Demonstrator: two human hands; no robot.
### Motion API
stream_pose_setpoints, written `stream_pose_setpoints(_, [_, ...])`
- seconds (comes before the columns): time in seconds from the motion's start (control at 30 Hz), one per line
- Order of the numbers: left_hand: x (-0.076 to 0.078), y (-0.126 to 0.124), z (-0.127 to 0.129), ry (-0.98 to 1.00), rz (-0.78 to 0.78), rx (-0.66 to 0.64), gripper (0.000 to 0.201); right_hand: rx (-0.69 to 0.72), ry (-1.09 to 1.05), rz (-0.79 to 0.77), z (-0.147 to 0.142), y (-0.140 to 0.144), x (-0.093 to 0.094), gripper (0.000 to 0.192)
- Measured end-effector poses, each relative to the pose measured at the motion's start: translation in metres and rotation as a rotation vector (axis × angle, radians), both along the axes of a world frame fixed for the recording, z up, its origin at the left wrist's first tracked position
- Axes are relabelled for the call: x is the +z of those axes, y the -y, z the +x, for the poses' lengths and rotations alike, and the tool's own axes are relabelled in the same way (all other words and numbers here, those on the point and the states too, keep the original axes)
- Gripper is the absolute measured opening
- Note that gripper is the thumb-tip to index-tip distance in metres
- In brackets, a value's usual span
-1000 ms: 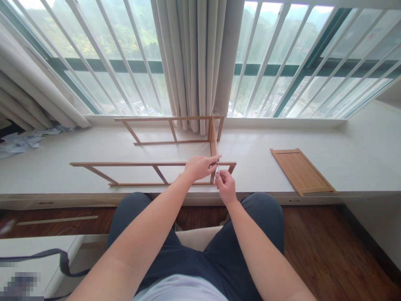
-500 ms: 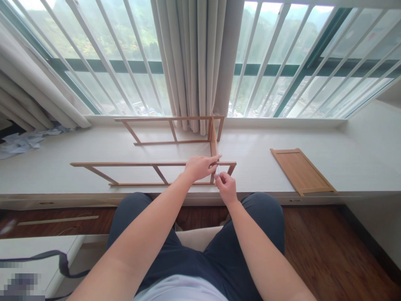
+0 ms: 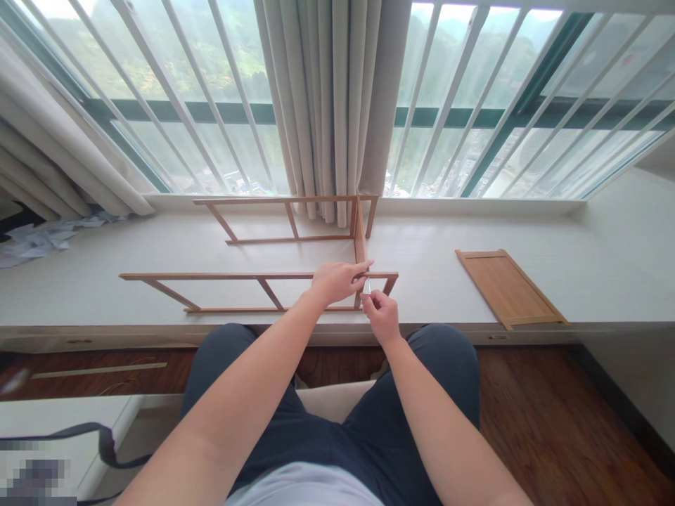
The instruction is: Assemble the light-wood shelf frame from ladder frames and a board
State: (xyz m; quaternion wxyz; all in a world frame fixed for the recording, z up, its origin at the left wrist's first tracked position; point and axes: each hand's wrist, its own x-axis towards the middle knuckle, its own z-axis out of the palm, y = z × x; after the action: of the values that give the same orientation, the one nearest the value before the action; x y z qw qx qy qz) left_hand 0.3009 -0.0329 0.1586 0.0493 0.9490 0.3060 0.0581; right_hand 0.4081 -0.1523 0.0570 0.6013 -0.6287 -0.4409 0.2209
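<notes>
Fingers point(image 3: 369, 299) pinching upright tool point(image 3: 368, 284), frame point(image 3: 253, 276) lengthwise left-right

Both arms reach forward, left hand point(image 3: 333, 280) curled, right hand point(image 3: 380, 314) pinching (fingertips together).

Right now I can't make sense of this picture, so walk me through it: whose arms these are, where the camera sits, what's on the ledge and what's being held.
There is no machine here. The camera is worn on a person's head and looks forward and down, so the two bare arms coming in from the bottom are that person's own, with their knees below. The left hand rests on the top rail of the near wooden frame, at its right corner. The right hand pinches a thin metal tool pointed up at that same corner; it is too small to say what kind. The frame stands on a pale window ledge, joined by a short crosspiece to a far frame by the curtain. A flat wooden panel lies to the right, crumpled paper far left.
</notes>
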Motion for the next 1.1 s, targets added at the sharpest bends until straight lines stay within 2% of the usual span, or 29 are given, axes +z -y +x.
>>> stream_pose_setpoints(0.87, [0.000, 0.000, 0.000, 0.004, 0.007, -0.005, 0.052, -0.061, 0.100, 0.019, 0.000, 0.004, 0.008, 0.049])
stream_pose_setpoints(1.1, [-0.001, 0.000, 0.000, 0.009, 0.017, -0.006, 0.052, -0.187, 0.195, 0.099, -0.001, 0.005, 0.012, 0.039])
